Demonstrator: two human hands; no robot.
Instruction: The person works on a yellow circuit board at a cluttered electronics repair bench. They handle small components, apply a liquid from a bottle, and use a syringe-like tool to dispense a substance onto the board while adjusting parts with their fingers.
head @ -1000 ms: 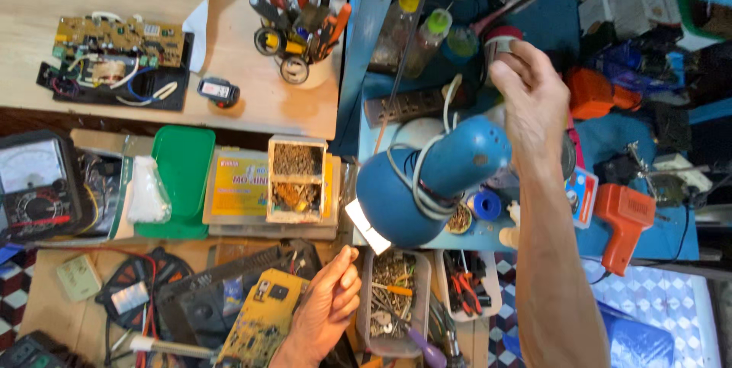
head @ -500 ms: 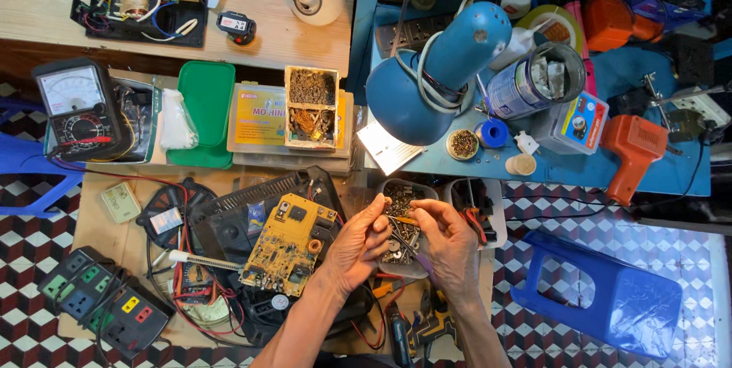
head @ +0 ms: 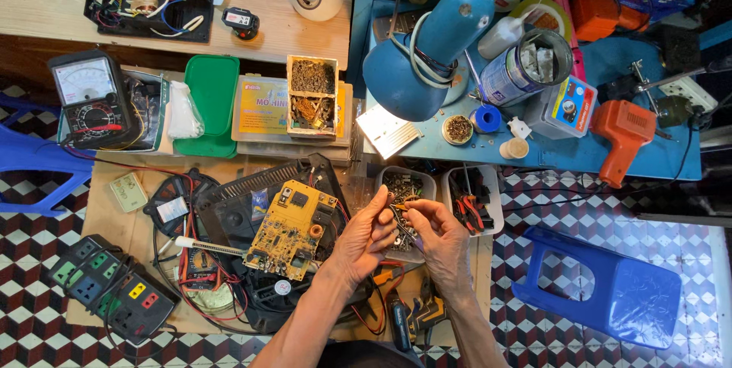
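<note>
Both hands meet over a clear plastic tray of small metal parts [head: 404, 189] that stands on the low surface [head: 107, 223] just right of the yellow circuit board [head: 292, 228]. The left hand [head: 366, 238] has its fingers curled and its fingertips pinched on something too small to make out, while the right hand [head: 438, 238] is likewise half closed, pinching a thin dark tool [head: 404, 232] between thumb and fingers. That tool lies between the two hands, its long axis slanting from upper left down to lower right, the upper end toward the left hand's fingertips.
</note>
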